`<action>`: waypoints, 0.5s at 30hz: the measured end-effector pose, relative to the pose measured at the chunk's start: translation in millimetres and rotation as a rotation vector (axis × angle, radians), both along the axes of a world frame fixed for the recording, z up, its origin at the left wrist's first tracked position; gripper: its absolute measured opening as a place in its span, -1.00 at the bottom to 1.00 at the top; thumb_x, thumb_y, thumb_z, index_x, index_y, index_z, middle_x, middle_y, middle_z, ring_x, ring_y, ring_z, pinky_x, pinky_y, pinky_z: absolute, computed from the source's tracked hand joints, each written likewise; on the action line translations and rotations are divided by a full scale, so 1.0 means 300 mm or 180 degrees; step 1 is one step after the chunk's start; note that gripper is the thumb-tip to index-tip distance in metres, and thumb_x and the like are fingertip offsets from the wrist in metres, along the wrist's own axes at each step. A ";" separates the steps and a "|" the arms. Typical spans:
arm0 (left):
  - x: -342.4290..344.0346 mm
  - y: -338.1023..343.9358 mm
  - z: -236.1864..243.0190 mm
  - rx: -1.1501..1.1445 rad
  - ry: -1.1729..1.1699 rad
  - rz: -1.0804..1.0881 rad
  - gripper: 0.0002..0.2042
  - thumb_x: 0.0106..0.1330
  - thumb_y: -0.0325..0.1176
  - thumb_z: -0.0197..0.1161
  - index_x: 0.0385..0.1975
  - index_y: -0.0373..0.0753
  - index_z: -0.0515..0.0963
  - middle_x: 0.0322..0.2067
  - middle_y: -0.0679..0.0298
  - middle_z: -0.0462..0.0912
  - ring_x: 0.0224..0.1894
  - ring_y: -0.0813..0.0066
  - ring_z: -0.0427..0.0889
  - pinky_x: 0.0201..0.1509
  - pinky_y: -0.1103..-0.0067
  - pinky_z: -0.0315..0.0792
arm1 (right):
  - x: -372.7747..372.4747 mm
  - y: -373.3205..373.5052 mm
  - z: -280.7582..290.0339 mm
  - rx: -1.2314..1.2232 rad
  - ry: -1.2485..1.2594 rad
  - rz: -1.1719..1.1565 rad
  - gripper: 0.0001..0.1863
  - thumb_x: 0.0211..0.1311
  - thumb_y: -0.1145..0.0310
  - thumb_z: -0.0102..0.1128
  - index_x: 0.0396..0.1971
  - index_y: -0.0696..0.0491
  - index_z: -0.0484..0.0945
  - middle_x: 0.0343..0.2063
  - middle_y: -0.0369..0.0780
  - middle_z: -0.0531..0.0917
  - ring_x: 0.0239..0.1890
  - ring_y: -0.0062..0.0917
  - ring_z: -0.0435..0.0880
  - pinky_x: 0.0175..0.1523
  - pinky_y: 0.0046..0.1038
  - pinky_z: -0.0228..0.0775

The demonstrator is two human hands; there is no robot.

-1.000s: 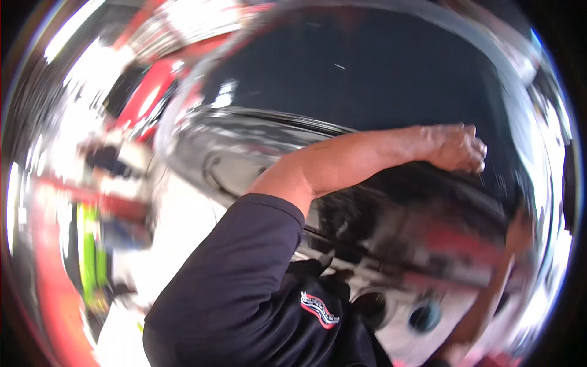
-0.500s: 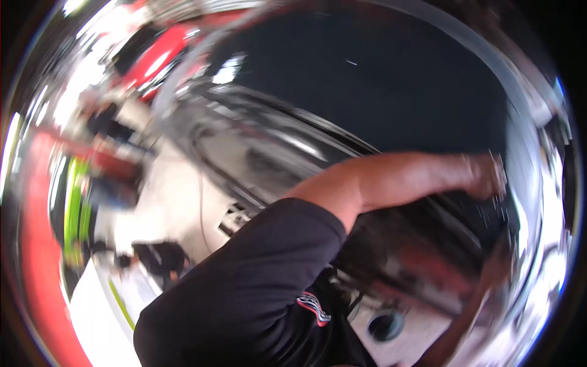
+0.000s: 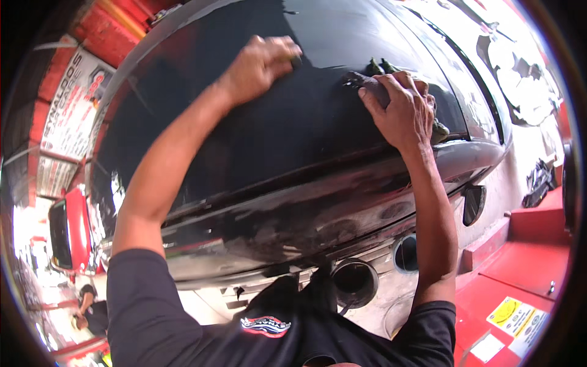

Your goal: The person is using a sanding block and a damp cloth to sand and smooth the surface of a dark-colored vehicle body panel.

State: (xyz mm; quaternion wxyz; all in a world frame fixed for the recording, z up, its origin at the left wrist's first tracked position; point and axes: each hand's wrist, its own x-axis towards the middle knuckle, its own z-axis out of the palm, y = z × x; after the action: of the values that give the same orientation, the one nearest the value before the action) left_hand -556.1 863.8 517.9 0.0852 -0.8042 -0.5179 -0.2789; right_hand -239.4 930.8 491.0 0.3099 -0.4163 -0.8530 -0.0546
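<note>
A large, dark, glossy car panel [image 3: 232, 140] curves out in front of me. Over its far middle is my left hand [image 3: 260, 67], fingers curled together around something small and dark whose kind I cannot make out. My right hand [image 3: 403, 113] lies farther right on the same panel, its fingers bent over a dark, crumpled cloth [image 3: 374, 87]. Part of that cloth sticks out beyond the fingertips and beside the wrist; the palm hides the rest. Streaks and light reflections show on the panel between the hands.
Below the car's near side stand a dark bucket [image 3: 354, 284] and a second, bluish-rimmed bucket [image 3: 405, 252]. A red cabinet [image 3: 513, 275] is at the lower right. Far left are a red vehicle [image 3: 70, 229] and a crouching person [image 3: 92, 315]. A banner [image 3: 76, 101] hangs on the wall.
The view has swung round and sharpened. Both hands, earlier close together at the right edge, are now apart over the panel. The cloth under my right hand has come into sight.
</note>
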 end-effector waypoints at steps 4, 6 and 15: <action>-0.278 0.413 -0.008 -0.0216 0.0125 0.1292 -0.63 0.48 -0.08 0.28 0.15 -0.11 0.66 0.18 0.20 0.69 0.25 0.11 0.58 0.38 0.32 0.42 | -0.014 -0.014 0.017 -0.0091 0.0132 0.0153 -0.54 0.24 -0.12 0.37 -0.03 -0.11 0.75 -0.05 -0.23 0.67 0.10 -0.16 0.58 0.16 0.05 0.40; -0.334 0.497 0.004 -0.0247 0.0251 0.1534 -0.63 0.48 -0.09 0.27 0.16 -0.12 0.65 0.17 0.19 0.70 0.25 0.11 0.57 0.39 0.31 0.41 | -0.036 -0.006 0.006 -0.0045 0.0210 0.0177 -0.54 0.23 -0.11 0.38 -0.03 -0.09 0.75 -0.05 -0.23 0.67 0.10 -0.16 0.58 0.16 0.05 0.40; 0.175 -0.282 0.003 -0.0384 -0.0016 0.0138 -0.57 0.34 -0.54 0.28 0.22 -0.12 0.59 0.31 -0.04 0.53 0.25 -0.08 0.50 0.33 0.21 0.37 | -0.096 0.140 0.025 -0.0439 -0.0035 -0.0220 -0.50 0.26 -0.16 0.34 -0.03 -0.08 0.75 0.08 -0.15 0.64 0.21 -0.04 0.53 0.14 0.19 0.36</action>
State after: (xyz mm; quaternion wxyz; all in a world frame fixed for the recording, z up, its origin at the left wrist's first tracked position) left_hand -503.5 779.1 519.0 0.0413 -0.7957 -0.5513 -0.2473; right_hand -268.2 972.8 498.6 0.2737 -0.4656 -0.8416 -0.0087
